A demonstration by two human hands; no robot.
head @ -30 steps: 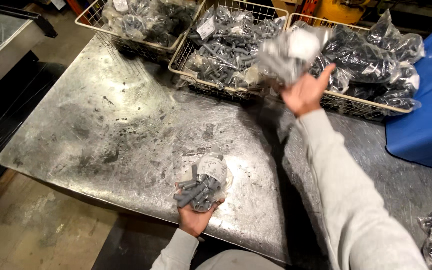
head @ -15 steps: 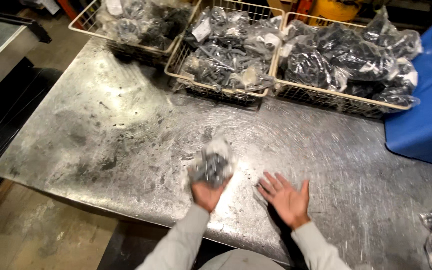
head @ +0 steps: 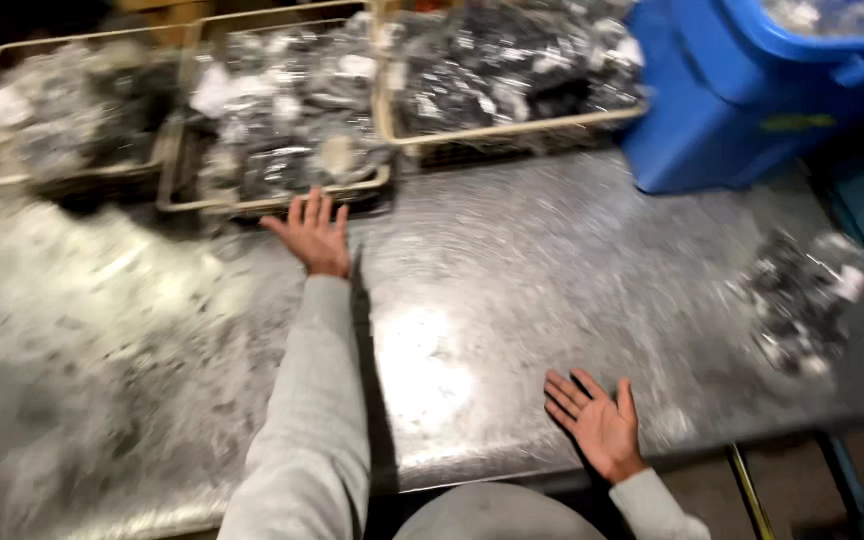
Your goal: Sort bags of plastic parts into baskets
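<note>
Half a second ago my left hand [head: 314,235] was closed round a small clear bag of dark metal parts in the middle of the steel table [head: 512,300]. Now that hand is empty. It is stretched out towards 11 o'clock with the fingers spread and flat, and the fingertips are just at the near rim of the middle wire basket [head: 282,195]. My right hand [head: 597,420] has nothing in it either. It lies at 5 o'clock near the table's front edge, palm up and fingers loosely open, much as it lay before. So the bag is out of my grip and both hands are free. The picture is too blurred for me to tell which bag it was, or where it ended up.

The view has also swung to the right, which brings more of the blue bin [head: 722,120] into sight at 2 o'clock.

Three wire baskets stand in a row along the far edge. The left basket [head: 12,180] at 10 o'clock, the middle one at 11 o'clock and the right basket [head: 512,130] at 12 o'clock are each heaped with the same clear bags of dark parts. The blue bin holds something pale and glinting at its top, but I can't make out what. One loose bag of parts [head: 802,300] lies on the table at 3 o'clock, well apart from both hands.
</note>
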